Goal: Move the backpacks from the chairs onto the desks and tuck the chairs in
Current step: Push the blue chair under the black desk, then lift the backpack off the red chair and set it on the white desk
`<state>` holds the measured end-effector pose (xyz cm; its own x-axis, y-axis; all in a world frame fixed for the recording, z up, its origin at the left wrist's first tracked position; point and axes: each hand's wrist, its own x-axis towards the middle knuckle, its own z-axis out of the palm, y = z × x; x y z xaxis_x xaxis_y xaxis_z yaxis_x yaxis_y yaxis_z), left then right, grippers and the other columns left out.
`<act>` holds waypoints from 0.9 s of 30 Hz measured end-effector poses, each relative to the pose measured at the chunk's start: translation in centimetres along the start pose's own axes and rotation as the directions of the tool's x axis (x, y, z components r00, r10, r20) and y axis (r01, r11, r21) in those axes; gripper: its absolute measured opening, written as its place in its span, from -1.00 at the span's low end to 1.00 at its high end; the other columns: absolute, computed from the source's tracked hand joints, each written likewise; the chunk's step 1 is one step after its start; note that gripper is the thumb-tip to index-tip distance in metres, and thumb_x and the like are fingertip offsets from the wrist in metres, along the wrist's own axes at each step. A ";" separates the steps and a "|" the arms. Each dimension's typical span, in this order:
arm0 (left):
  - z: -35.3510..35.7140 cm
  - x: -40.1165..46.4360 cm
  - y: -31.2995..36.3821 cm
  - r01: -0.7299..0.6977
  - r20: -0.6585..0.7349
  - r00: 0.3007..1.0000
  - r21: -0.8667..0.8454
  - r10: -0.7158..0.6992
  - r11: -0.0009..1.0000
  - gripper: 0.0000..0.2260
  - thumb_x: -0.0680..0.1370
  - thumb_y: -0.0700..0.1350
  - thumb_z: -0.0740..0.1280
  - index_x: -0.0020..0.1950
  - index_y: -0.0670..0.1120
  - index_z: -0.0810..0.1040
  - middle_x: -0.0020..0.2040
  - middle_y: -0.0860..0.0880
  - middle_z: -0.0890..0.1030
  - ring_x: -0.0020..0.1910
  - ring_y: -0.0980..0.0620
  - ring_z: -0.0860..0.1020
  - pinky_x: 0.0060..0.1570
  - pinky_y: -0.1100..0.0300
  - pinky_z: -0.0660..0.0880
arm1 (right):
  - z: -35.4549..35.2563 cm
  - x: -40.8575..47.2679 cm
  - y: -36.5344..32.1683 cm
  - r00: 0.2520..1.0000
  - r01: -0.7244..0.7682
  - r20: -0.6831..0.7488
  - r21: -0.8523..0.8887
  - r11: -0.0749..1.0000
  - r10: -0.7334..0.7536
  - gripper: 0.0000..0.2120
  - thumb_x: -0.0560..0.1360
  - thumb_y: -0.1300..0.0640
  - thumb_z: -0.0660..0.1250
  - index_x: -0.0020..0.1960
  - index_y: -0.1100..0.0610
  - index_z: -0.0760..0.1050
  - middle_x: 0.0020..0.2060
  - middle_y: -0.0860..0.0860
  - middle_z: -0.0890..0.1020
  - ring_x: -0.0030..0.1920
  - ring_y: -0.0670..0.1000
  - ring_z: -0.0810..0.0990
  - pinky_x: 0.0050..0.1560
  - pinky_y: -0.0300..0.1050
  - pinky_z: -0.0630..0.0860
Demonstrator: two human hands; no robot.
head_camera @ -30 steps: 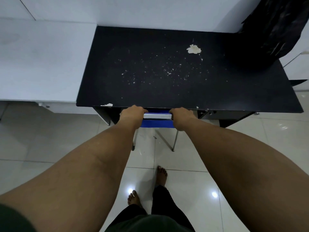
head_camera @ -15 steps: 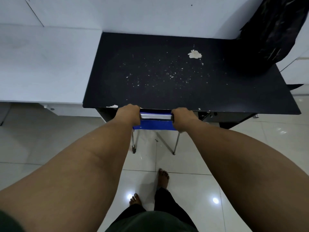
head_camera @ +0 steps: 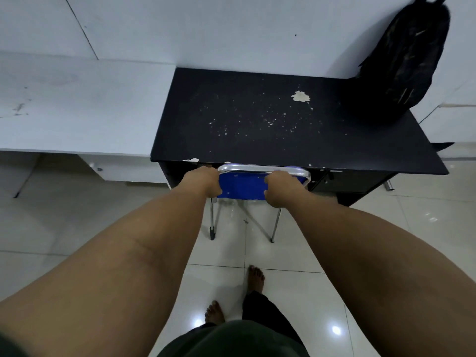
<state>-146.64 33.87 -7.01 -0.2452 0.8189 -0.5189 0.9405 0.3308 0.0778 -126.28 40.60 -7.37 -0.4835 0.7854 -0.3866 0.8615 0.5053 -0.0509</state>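
Note:
A blue chair (head_camera: 243, 185) with a chrome frame stands under the front edge of the black desk (head_camera: 257, 140); only its backrest and rear legs show. My left hand (head_camera: 203, 182) grips the left end of the backrest. My right hand (head_camera: 282, 188) grips it toward the right end. A black backpack (head_camera: 401, 63) stands upright on the desk's back right corner, leaning against the white wall.
A white desk (head_camera: 77, 109) adjoins the black one on the left. The floor is glossy pale tile. My bare feet (head_camera: 255, 278) stand just behind the chair. White paint flecks dot the black desktop.
The view has pulled back and tilted up, so the whole backpack and more of the backrest now show. Both hands still hold the backrest at the desk's edge.

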 end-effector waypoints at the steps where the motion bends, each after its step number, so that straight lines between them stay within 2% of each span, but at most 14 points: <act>1: 0.3 -0.8 0.0 -0.003 0.001 1.000 -0.010 0.003 1.000 -0.77 0.48 -0.04 0.32 0.12 -0.01 0.54 -0.10 -0.01 0.56 -0.11 -0.02 0.56 0.03 0.00 0.58 | 0.3 -0.8 -0.3 1.000 0.006 0.020 0.000 1.000 -0.006 -0.77 0.54 0.10 0.27 0.18 0.14 0.48 0.08 0.09 0.53 0.03 0.12 0.55 0.08 0.04 0.54; 3: 0.9 -2.3 0.3 -0.006 0.018 1.000 -0.042 0.007 0.999 -0.82 0.49 -0.05 0.32 0.08 -0.02 0.54 -0.09 -0.02 0.57 -0.10 -0.02 0.56 0.03 0.02 0.58 | 0.9 -2.2 -1.1 0.999 0.011 0.053 -0.001 1.000 -0.011 -0.85 0.54 0.12 0.25 0.08 0.13 0.48 -0.03 0.06 0.54 -0.05 0.09 0.55 0.07 0.05 0.55; 6: 2.2 -4.4 0.7 -0.020 0.055 0.998 -0.108 0.026 0.994 -0.83 0.52 -0.07 0.33 0.08 -0.06 0.57 0.00 -0.06 0.61 -0.08 -0.01 0.58 0.01 0.07 0.57 | 2.2 -4.6 -2.2 0.995 0.019 0.096 0.006 1.000 -0.019 -0.94 0.53 0.12 0.28 -0.01 0.09 0.46 -0.13 0.05 0.52 -0.15 0.03 0.53 -0.07 -0.03 0.55; 8: 3.0 -5.7 0.9 -0.021 0.063 0.998 -0.139 0.030 0.990 -0.75 0.52 -0.07 0.34 0.18 -0.07 0.57 0.09 -0.08 0.60 -0.01 -0.02 0.58 0.01 0.12 0.55 | 3.5 -5.9 -2.7 0.993 0.030 0.113 0.008 1.000 -0.030 -0.91 0.53 0.09 0.31 0.01 0.08 0.48 -0.11 0.04 0.54 -0.15 0.02 0.53 -0.08 -0.06 0.54; 11: 4.4 -8.8 1.1 -0.011 0.035 0.999 -0.199 0.019 0.980 -0.69 0.55 -0.04 0.34 0.28 -0.07 0.54 0.21 -0.09 0.57 0.04 -0.01 0.51 0.01 0.14 0.44 | 5.9 -8.1 -3.4 0.989 0.065 0.129 0.008 0.998 -0.065 -0.82 0.54 0.09 0.28 0.09 0.11 0.55 -0.06 0.05 0.58 -0.08 0.05 0.56 0.05 0.00 0.57; 15: 8.0 -13.9 0.9 0.044 0.007 0.999 -0.278 -0.044 0.960 -0.61 0.57 0.01 0.35 0.38 -0.04 0.48 0.34 -0.08 0.49 0.27 -0.08 0.48 0.21 0.09 0.41 | 9.2 -11.6 -4.2 0.976 0.092 0.189 0.087 0.992 -0.108 -0.72 0.57 0.07 0.29 0.22 0.17 0.56 0.10 0.10 0.60 0.05 0.09 0.59 0.09 -0.05 0.55; 22: 21.0 -24.4 -0.7 0.234 0.227 0.958 -0.277 -0.173 0.932 -0.52 0.59 0.11 0.28 0.48 -0.04 0.39 0.47 -0.08 0.37 0.41 -0.08 0.37 0.34 0.08 0.34 | 17.2 -20.8 -4.9 0.897 0.224 0.375 0.071 0.972 -0.234 -0.61 0.61 0.01 0.23 0.35 0.20 0.48 0.32 0.11 0.51 0.29 0.12 0.50 0.27 -0.06 0.46; 27: 29.3 -32.0 -0.6 0.351 0.338 0.915 -0.399 -0.220 0.847 -0.55 0.60 0.08 0.28 0.45 -0.05 0.43 0.48 -0.07 0.36 0.43 -0.07 0.35 0.36 0.12 0.32 | 22.5 -26.6 -6.0 0.826 0.298 0.496 0.022 0.954 -0.269 -0.63 0.62 0.00 0.20 0.23 0.24 0.55 0.24 0.13 0.56 0.22 0.14 0.53 0.21 -0.01 0.52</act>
<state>-132.47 -6.25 -15.35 -0.3517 0.5176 -0.7800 0.6166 0.7551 0.2231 -115.09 8.69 -17.48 -0.5542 0.3352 -0.7619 0.6814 0.7084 -0.1840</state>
